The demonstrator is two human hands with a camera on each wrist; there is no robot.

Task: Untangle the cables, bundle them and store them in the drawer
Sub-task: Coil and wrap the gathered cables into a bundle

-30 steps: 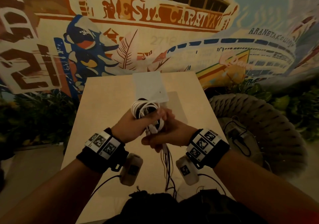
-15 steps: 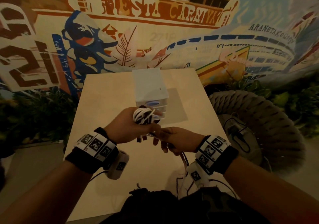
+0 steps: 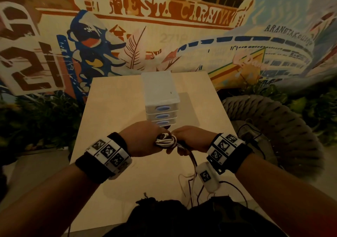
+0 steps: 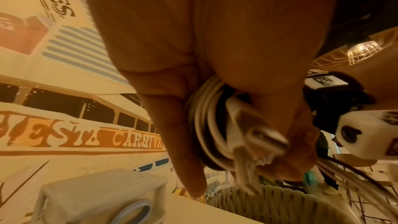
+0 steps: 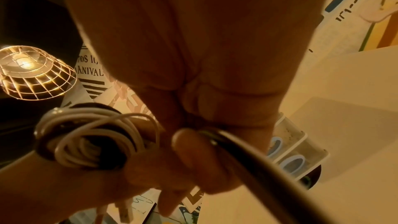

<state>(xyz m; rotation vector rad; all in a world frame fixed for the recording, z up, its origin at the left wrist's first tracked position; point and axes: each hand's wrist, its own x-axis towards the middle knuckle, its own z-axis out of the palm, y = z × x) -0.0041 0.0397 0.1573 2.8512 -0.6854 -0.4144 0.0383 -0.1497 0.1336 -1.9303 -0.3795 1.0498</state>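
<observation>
Cable bundle (image 3: 166,140) in both hands

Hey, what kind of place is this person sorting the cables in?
Probably a café or lounge rather than a workshop: a big painted mural covers the wall, a woven rope chair sits beside the small wooden table, and a wire-cage lamp glows overhead.

I've brought both hands down and toward me: the coil of cables (image 3: 166,140) my left hand (image 3: 144,139) grips no longer covers the drawer unit (image 3: 160,98). My right hand (image 3: 191,140) has moved up against the coil, gripping the loose cable tails (image 3: 191,161).
</observation>
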